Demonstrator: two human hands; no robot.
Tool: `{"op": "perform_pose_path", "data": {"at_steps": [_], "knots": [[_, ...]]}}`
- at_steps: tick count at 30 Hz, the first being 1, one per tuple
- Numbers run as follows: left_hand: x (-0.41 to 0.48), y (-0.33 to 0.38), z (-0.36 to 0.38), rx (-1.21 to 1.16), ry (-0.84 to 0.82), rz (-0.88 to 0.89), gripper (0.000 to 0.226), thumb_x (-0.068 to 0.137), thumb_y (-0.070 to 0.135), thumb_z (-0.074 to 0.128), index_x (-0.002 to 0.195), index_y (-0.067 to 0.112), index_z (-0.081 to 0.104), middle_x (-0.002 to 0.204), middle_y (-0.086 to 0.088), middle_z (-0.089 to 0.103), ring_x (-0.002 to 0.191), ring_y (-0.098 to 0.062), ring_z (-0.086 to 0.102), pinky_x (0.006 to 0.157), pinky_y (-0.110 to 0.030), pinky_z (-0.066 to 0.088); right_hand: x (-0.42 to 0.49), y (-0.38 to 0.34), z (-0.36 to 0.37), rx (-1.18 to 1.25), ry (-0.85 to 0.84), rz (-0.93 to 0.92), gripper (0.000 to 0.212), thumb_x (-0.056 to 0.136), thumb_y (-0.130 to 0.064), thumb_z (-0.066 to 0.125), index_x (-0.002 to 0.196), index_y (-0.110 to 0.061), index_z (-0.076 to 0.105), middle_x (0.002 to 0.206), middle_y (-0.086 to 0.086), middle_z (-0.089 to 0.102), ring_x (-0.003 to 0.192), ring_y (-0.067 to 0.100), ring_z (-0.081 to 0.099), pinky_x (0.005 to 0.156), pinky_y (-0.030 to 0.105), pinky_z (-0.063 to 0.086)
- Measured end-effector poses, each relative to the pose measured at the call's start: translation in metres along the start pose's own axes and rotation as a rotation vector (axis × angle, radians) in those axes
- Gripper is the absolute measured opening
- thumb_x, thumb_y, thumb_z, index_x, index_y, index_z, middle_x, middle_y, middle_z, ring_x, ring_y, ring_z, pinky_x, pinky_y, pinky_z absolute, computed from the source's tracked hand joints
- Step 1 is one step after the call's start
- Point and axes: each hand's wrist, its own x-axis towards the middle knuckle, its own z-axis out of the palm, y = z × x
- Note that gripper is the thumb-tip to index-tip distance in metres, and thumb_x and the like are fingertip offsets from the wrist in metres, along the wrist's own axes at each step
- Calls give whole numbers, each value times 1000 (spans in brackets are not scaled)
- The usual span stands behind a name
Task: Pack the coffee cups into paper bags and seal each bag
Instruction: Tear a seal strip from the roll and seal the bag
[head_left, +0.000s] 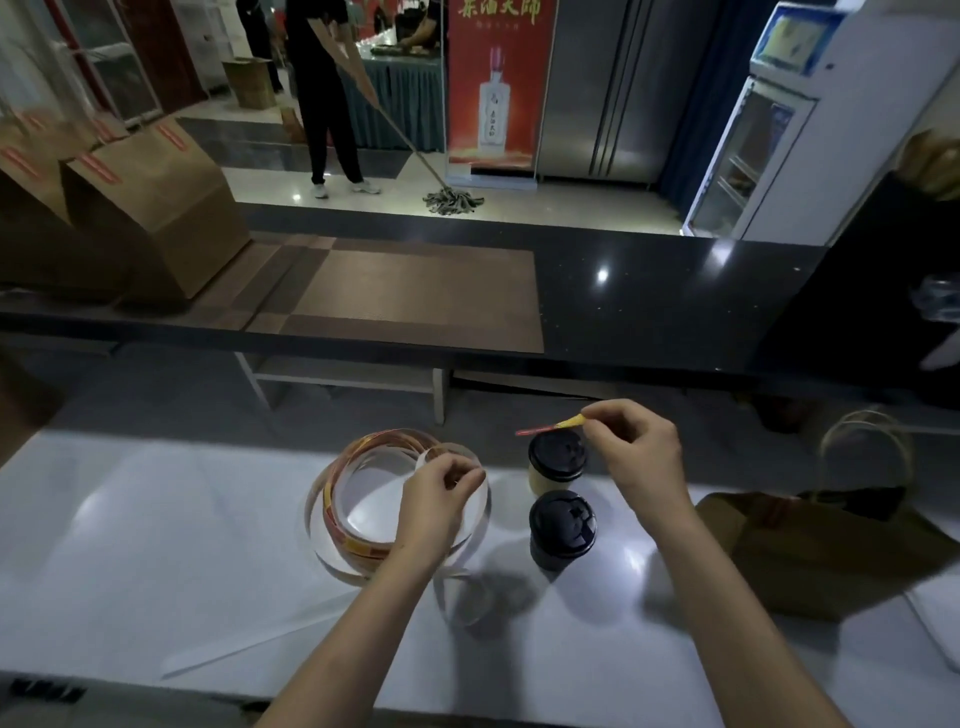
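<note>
- Right hand: fingers pinch a peeled sticker; left hand: fingers pinch the sticker roll.
- Two coffee cups stand unpacked on the table; sealed bags wait far left.

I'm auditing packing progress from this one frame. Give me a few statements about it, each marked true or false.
1. The right hand pinches a red-and-yellow sticker. True.
2. The far cup and near cup sit inside a bag. False: both stand on the white counter.
3. The left hand holds the sticker roll. True.
4. The handled paper bag lies left of the cups. False: it is to their right.
5. Neither cup has a lid. False: both have black lids.
</note>
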Motion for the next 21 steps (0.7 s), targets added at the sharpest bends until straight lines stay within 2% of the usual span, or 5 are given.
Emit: {"op": "perform_pose_path", "data": {"at_steps": [6,10,14,17,21], "knots": [[-1,61,38,-46,-67,104,2,96,29,73,96,30,75,90,16,74,89,1,68,82,-24,55,0,-9,-55,70,95,20,16,92,-6,74,91,-21,81,83,-2,76,77,2,64,69,17,51],[-8,107,72,-17,-80,177,4,97,27,73,95,30,76,87,17,74,86,4,67,77,-16,54,2,-11,-102,103,125,-7,17,93,-8,75,95,-23,82,87,-5,77,82,4,67,72,18,54],[-20,147,110,-28,-100,235,15,96,25,74,87,37,72,85,27,71,84,7,66,71,-9,49,3,-15,-153,121,157,-32,23,94,-4,70,97,-25,80,89,-2,75,84,10,66,76,26,54],[-31,174,138,-62,-126,266,8,97,27,73,95,35,74,88,26,72,89,6,67,74,-9,49,4,-19,-190,132,174,-60,27,94,-2,66,96,-26,79,89,1,74,83,18,65,76,33,54],[-46,202,176,-67,-186,310,8,98,25,71,100,32,75,91,24,72,92,5,67,79,-11,52,6,-20,-237,201,207,-119,25,97,-5,66,95,-27,77,90,4,71,84,19,64,75,30,54]]}}
